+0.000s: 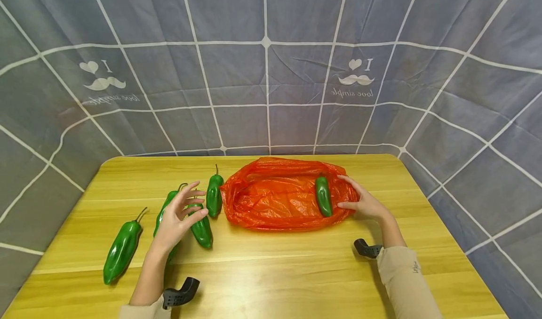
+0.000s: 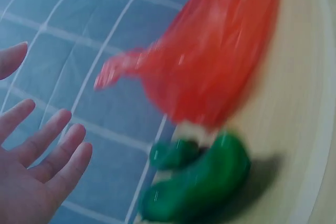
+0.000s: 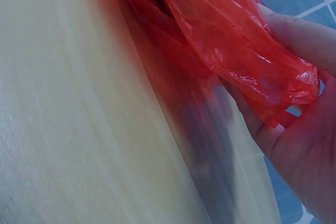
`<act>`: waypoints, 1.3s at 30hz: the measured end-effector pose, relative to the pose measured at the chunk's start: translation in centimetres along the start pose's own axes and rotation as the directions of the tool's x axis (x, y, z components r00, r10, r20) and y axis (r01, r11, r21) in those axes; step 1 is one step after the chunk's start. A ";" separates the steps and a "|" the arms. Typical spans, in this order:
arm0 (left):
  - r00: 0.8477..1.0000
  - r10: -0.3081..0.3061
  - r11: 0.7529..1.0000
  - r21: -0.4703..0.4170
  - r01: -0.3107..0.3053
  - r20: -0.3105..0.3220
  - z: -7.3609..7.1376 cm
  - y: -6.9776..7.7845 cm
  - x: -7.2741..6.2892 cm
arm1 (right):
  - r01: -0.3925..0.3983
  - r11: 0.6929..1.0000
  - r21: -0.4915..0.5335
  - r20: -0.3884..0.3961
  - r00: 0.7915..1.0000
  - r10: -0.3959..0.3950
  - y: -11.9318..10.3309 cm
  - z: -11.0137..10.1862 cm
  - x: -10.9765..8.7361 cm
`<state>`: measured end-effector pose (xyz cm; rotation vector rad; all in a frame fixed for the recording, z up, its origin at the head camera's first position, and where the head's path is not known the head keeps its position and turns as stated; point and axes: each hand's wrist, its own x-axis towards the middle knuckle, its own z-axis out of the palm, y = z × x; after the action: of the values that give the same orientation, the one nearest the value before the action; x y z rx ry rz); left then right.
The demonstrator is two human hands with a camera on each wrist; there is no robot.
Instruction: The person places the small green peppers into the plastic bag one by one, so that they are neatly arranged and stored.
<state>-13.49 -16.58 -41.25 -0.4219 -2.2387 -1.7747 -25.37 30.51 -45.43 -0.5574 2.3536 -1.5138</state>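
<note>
A red plastic bag (image 1: 275, 222) lies spread on the table with its mouth facing up. One green pepper (image 1: 323, 196) is inside, near its right side. My right hand (image 1: 368, 205) holds the bag's right edge; in the right wrist view, the thin plastic (image 3: 236, 40) runs between thumb and fingers. Over on the left, my left hand (image 1: 174, 222) hovers above several peppers, fingers spread and holding nothing. Closest to it is a pepper (image 1: 202, 232) just right of the thumb. Another pepper (image 1: 164, 211) is partly hidden behind this hand.
A stemmed green pepper (image 1: 122, 252) lies at the far left. One more pepper (image 1: 214, 194) stands close to the bag's left edge. A grey curtain (image 1: 237, 74) with white lines surrounds the wooden table (image 1: 275, 272). Black wrist mounts (image 1: 182, 293) project from the sleeves.
</note>
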 end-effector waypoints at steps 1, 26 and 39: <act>1.000 0.005 1.000 0.009 -0.004 -0.020 -0.5 -0.1 -0.2 | -0.002 1.000 0.001 0.000 1.000 0.002 0.0 0.0 0.0; 0.954 -0.114 0.993 -0.040 0.107 -0.279 -12.6 -3.9 -7.3 | -0.011 1.000 -0.015 -0.006 1.000 0.011 0.0 0.0 -0.1; 0.953 -0.290 0.888 0.349 0.300 -0.083 -15.6 -5.8 -9.4 | -0.023 1.000 0.003 -0.006 1.000 0.023 0.1 -0.1 0.0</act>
<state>-6.71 -33.65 -46.42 0.0232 -2.6459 -1.4272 -25.42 30.59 -45.45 -0.5239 2.3536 -1.5107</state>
